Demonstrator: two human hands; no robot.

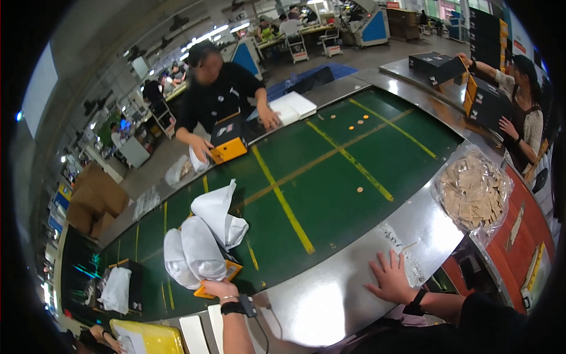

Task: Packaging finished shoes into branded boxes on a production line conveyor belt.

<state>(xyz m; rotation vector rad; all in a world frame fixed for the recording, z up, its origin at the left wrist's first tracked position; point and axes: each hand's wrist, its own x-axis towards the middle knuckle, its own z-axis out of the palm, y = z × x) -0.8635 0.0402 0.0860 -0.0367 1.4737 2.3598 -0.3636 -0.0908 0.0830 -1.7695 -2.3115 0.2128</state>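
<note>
My left hand [221, 290] grips the near edge of an orange-and-black box [234, 269] on the green conveyor belt [277, 236]. Plump bundles wrapped in white paper [197, 251] sit on that box and hide most of it. Loose white paper [217, 203] stands up beyond them; what is wrapped inside cannot be seen. My right hand [392, 278] lies flat and empty on the metal ledge [321, 301], fingers spread. A black band circles each of my wrists, and a thin cable hangs by the left one.
Across the belt, a person handles a black-and-orange box [230, 141] beside white sheets [292, 107]. At right, another person holds dark boxes [489, 103]. A plastic bag of brown cardboard pieces [474, 190] rests near the ledge. Another box with white paper [116, 289] lies at lower left.
</note>
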